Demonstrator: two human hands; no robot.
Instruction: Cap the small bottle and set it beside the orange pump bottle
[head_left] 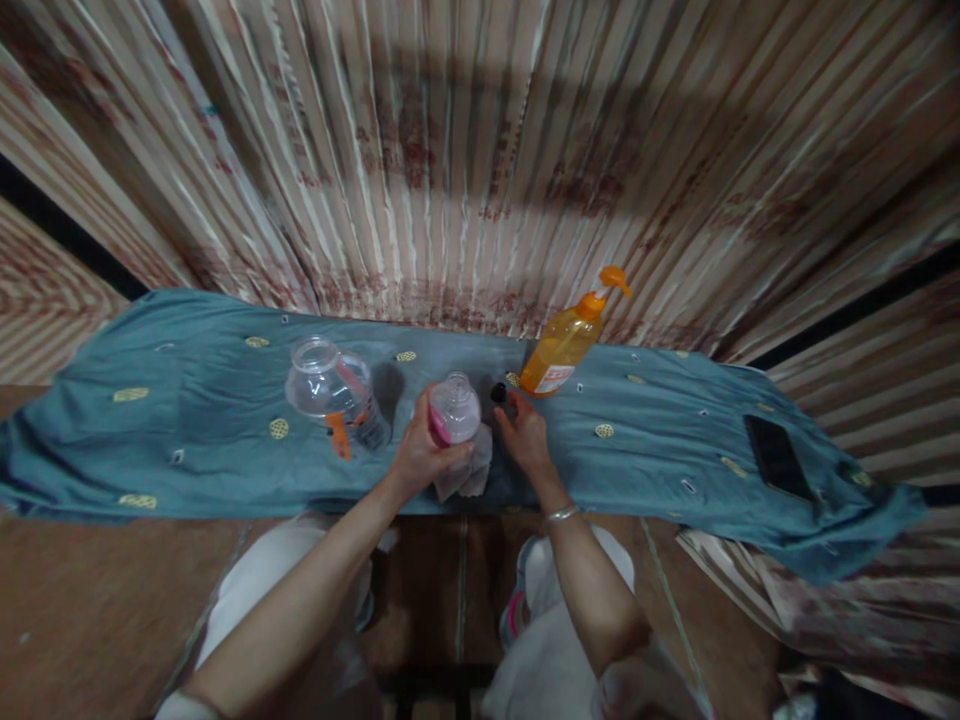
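Note:
My left hand (424, 450) is wrapped around a small clear bottle (459, 405) with a pink label, its narrow uncapped neck pointing up and away from me. A whitish crumpled tissue or cloth (472, 470) lies just below the bottle, at the near side of the table. To the right of the bottle, my right hand (526, 432) has its thumb and fingertips closed at a small black cap (499, 392). My right wrist wears a bracelet.
A large clear plastic jug (319, 385) with orange markings stands to the left. Behind my right hand is an orange pump bottle (562, 345). A dark phone (777, 456) lies at the right on the teal patterned tablecloth (217, 430). A pleated curtain (465, 200) hangs behind the table.

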